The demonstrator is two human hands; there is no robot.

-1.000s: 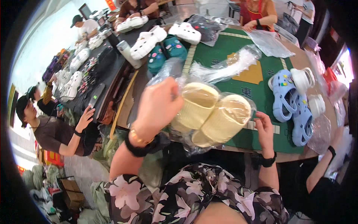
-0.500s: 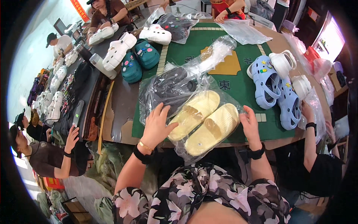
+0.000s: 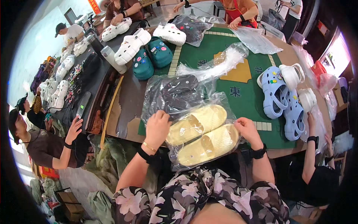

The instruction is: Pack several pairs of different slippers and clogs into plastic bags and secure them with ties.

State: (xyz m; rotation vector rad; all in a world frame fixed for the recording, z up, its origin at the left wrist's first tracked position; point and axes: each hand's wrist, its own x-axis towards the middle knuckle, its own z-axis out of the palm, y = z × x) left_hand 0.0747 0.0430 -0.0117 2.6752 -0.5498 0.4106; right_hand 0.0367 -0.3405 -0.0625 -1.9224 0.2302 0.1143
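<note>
Yellow slippers (image 3: 209,144) near dark characters (image 3: 235,92)

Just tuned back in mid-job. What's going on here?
A person's left hand and right hand are at opposite sides of a clear plastic bag, and both appear to grip it. Inside is a pair of yellow slippers, side by side, at the near edge of the table. Just beyond lie dark slippers, also in clear plastic. Light blue clogs with charms stand to the right, touched by neither of these hands.
</note>
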